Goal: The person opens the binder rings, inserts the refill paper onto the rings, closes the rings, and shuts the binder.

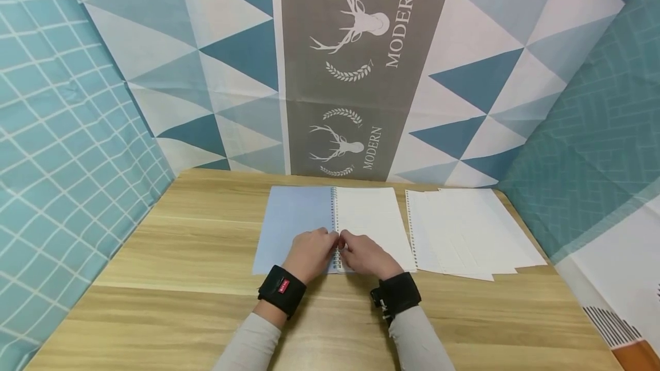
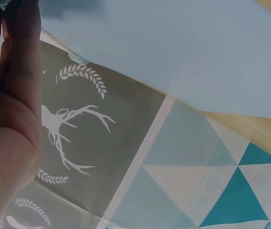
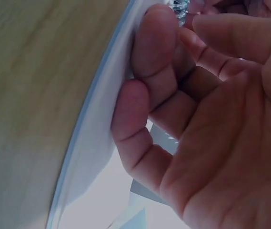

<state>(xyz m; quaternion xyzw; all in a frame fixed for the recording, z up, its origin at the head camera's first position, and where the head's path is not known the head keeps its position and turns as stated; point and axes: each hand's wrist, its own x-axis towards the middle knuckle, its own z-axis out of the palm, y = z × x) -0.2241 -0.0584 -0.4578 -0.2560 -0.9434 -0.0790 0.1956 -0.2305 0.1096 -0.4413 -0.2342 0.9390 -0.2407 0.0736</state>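
Notebook (image 1: 294, 210), blue-covered, white-paged, rectangular, lying open on pale wood-grain table (image 1: 201, 245)

Item, seen from my remote post: clear coiled binding (image 1: 334, 205) between blue cover and white page. Left hand (image 1: 311, 249) and right hand (image 1: 365, 253): fingers curled, pinching the binding toward its near end, fingertips close together. Item: loose white paper sheets (image 1: 459, 228), hole-punched, overlapping, just right of the notebook.

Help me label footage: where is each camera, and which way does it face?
Head: on the head, facing forward and down at the notebook; left hand, right hand and sleeves show.
Left wrist: on that wrist, facing the blue page and patterned cloth; left hand shows.
Right wrist: on that wrist, facing the notebook's edge and table; right hand shows.
Head and left wrist share the cloth.
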